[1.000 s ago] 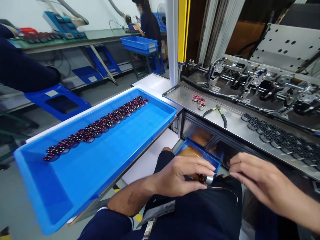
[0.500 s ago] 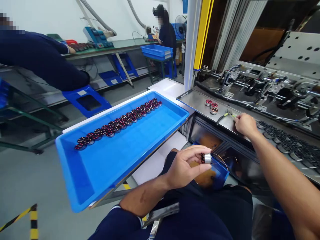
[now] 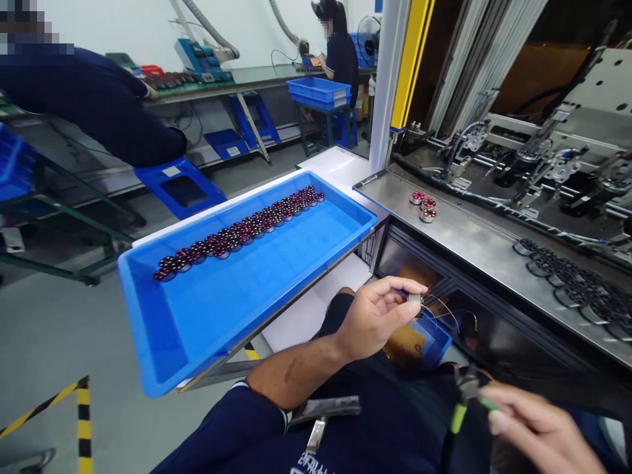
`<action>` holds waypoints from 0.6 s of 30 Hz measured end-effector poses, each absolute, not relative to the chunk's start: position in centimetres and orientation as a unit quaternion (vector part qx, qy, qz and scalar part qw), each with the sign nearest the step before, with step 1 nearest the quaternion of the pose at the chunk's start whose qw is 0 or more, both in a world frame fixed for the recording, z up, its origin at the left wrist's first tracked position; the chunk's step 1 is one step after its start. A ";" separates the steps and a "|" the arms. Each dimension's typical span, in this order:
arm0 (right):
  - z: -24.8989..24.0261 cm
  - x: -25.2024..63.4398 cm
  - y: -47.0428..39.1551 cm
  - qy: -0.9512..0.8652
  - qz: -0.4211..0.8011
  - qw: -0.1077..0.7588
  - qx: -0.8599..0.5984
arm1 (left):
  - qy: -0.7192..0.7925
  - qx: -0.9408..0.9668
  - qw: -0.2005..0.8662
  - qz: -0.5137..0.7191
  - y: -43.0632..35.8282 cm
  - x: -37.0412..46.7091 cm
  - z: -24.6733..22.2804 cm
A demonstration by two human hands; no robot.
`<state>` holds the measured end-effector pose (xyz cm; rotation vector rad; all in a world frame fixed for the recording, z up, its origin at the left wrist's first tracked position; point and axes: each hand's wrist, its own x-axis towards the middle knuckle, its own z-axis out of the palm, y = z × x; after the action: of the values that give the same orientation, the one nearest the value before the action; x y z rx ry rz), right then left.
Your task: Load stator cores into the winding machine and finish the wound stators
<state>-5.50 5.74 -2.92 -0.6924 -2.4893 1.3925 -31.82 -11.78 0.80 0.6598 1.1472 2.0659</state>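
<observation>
My left hand (image 3: 372, 319) is closed on a small round motor part (image 3: 415, 302) with a silver side, pinched between thumb and fingers. Thin copper wires (image 3: 451, 313) trail from it to the right. At the lower right, my right hand (image 3: 536, 421) grips one green handle of a pair of cutting pliers (image 3: 465, 388); both are blurred by motion. The pliers' jaws point up and away from me, apart from the wires. Below the motor part, near my knees, is a blue bin (image 3: 437, 345).
A large blue tray (image 3: 237, 309) at my left holds a long cluster of motor parts (image 3: 247, 227). On the metal bench (image 3: 469, 243) sit a few red-topped parts (image 3: 423, 204) and many dark ones (image 3: 567, 276). Machine fixtures (image 3: 518, 164) stand behind. Two people work at the far bench.
My right hand has picked the pliers up off the metal bench and brought them down towards my lap. My left hand still holds the motor part, now turned so its silver side looks different.
</observation>
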 end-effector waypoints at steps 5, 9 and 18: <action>-8.8 -6.0 -2.8 -0.713 0.636 0.162 -0.246 | 0.448 0.224 0.358 0.788 -10.6 -31.1 0.7; -9.0 -5.4 -4.0 -0.736 0.643 0.099 -0.186 | 0.452 0.212 0.357 0.789 -10.2 -30.8 0.6; -6.6 -7.2 -1.1 -0.808 0.505 0.228 -0.199 | 0.434 0.221 0.441 0.753 -10.4 -30.1 1.2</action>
<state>-7.18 -1.07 -6.60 -0.5474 -2.2260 1.3912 -30.06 -10.36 1.20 0.5491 1.0786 1.8705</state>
